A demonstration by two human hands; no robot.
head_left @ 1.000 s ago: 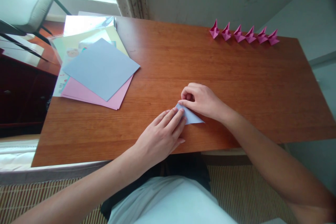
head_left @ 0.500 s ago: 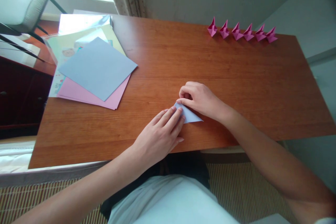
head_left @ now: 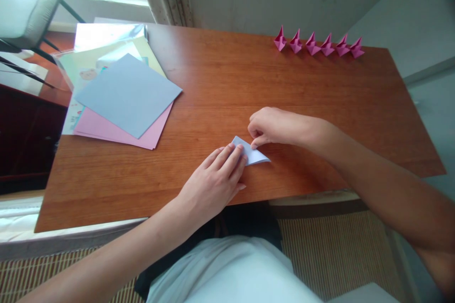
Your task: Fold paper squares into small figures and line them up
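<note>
Just below the middle of the frame, we see the small folded paper [head_left: 259, 156] lying on the bench [head_left: 213, 99]. Our left hand [head_left: 215, 175] is flat, fingers nearly straight, pressing its left part; our right hand [head_left: 268, 125] is curled, thumb touching its upper edge, though we cannot tell whether it pinches. At left, a blue sheet [head_left: 130, 94] overlaps pink sheets [head_left: 151, 139]; at upper right stand six pink paper figures [head_left: 313, 47].

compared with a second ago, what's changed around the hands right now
The right hand has moved from the far tip of the folded blue paper along its sloping edge, toward the right-hand corner. The left hand still rests on the paper. The blue sheet and the row of pink figures stayed put.
</note>
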